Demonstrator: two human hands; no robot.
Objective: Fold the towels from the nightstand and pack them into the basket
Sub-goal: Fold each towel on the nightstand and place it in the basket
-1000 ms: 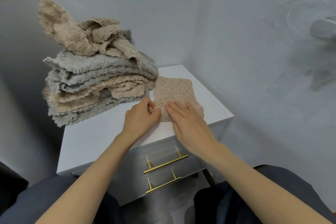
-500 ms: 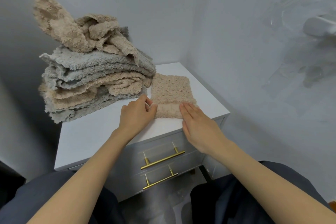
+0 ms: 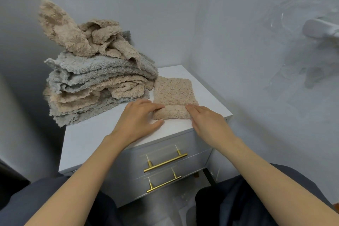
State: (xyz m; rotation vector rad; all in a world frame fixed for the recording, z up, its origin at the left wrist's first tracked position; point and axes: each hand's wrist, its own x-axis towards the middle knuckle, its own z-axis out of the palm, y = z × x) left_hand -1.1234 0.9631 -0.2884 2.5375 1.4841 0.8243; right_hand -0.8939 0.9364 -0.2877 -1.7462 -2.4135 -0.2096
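Head view: at the left of the frame, the pile of unfolded grey and beige towels (image 3: 95, 82) sits heaped on the nightstand (image 3: 91, 143). At centre my left hand (image 3: 137, 119) lies flat, fingers straight, touching the left edge of the small folded beige towel (image 3: 173, 93), which rests on the nightstand top just right of the pile. My right hand (image 3: 209, 124) presses its near right corner, fingers likewise straight, gripping nothing. The cloth looks light, soft and floppy, so I judge it would sag open if lifted by one corner; better to slide fingers under both side edges and pinch the layers together. No basket is in view.
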